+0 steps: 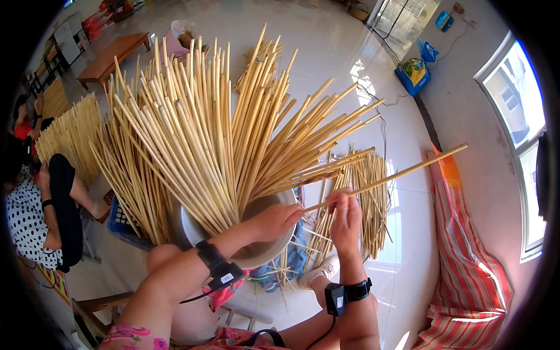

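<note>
One long straw-coloured stalk [408, 171] slants up to the right, held between my two hands. Its near end is pinched by the fingertips of my left hand [279, 221]. A little farther along, my right hand [346, 214] closes thumb and fingers around the same stalk. Just beyond my left forearm, a pale round tub [269, 251] holds a big fanned bunch of similar stalks [198, 140], standing upright and leaning outward. More stalks [376, 216] lie in a pile on the floor past my right hand.
A blue plastic crate [125, 224] stands left of the tub. At the far left a person in a dotted top [32, 216] sits near more stalks. A striped red cloth [466, 256] lies along the right wall. Behind stands a low wooden table [114, 55].
</note>
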The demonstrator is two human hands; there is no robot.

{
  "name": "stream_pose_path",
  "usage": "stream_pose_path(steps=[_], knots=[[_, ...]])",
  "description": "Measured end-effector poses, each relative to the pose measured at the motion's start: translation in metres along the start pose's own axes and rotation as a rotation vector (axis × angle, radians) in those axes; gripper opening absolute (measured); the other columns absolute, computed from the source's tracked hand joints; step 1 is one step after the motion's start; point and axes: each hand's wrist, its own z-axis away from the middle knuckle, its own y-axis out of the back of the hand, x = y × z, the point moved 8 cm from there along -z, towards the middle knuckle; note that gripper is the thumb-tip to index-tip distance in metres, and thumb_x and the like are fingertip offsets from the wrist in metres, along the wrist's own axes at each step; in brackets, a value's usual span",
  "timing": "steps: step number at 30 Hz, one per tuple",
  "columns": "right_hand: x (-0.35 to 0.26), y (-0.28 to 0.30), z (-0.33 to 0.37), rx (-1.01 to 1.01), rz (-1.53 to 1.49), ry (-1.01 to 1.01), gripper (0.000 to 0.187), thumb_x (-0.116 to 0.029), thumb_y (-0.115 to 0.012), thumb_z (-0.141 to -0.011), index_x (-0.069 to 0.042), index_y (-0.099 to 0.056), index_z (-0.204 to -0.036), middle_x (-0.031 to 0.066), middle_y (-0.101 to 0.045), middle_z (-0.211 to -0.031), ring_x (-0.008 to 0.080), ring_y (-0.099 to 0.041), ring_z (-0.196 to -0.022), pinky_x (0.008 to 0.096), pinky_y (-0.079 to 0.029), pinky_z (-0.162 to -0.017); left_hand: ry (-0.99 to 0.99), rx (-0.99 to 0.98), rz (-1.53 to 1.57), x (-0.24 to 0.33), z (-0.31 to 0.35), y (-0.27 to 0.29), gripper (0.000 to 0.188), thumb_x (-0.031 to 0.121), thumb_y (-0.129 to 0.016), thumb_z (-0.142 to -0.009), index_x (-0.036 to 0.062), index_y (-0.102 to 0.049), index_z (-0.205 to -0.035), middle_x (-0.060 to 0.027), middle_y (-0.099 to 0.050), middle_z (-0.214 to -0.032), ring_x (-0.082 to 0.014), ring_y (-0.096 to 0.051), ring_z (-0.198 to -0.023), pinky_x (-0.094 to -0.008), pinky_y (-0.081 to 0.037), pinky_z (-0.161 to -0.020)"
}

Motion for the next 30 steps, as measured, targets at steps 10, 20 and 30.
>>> stream_pose_path(steps=[10, 20, 30], knots=[[-0.009, 0.108, -0.005, 0.491, -0.163, 0.042, 0.031, -0.024, -0.035, -0.102, -0.008, -0.046, -0.078, -0.0021, -0.038, -0.065, 0.0063, -0.029, -0.056, 0.0213, -0.027, -0.052, 0.166, -0.209, -0.219, -0.057, 0.013, -0.012, 0.024, 0.023, -0.044, -0.094, 0.0008, -0.054, -0.093, -0.0237, -0.061, -0.087, -0.043, -0.057, -0.083, -0.0466, -0.045, -0.072], [-0.024, 0.132, 0.007, 0.593, -0.038, 0.148, 0.033, -0.025, -0.031, -0.102, -0.007, -0.045, -0.079, 0.0003, -0.04, -0.068, 0.0068, -0.034, -0.056, 0.0212, -0.028, -0.05, 0.477, -0.195, -0.658, -0.165, 0.045, -0.017, 0.031, 0.01, -0.054, -0.083, -0.0042, -0.055, -0.111, -0.0228, -0.058, -0.106, -0.0394, -0.059, -0.093, -0.0426, -0.048, -0.084], [-0.029, 0.09, -0.004, 0.338, 0.012, 0.158, 0.032, -0.023, -0.029, -0.103, -0.005, -0.046, -0.082, 0.0003, -0.041, -0.068, 0.0072, -0.035, -0.055, 0.0216, -0.032, -0.051, 0.198, -0.838, -0.759, -0.207, 0.07, -0.072, 0.032, 0.018, -0.048, -0.086, -0.0007, -0.061, -0.109, -0.0213, -0.059, -0.11, -0.0381, -0.06, -0.092, -0.043, -0.047, -0.083]])
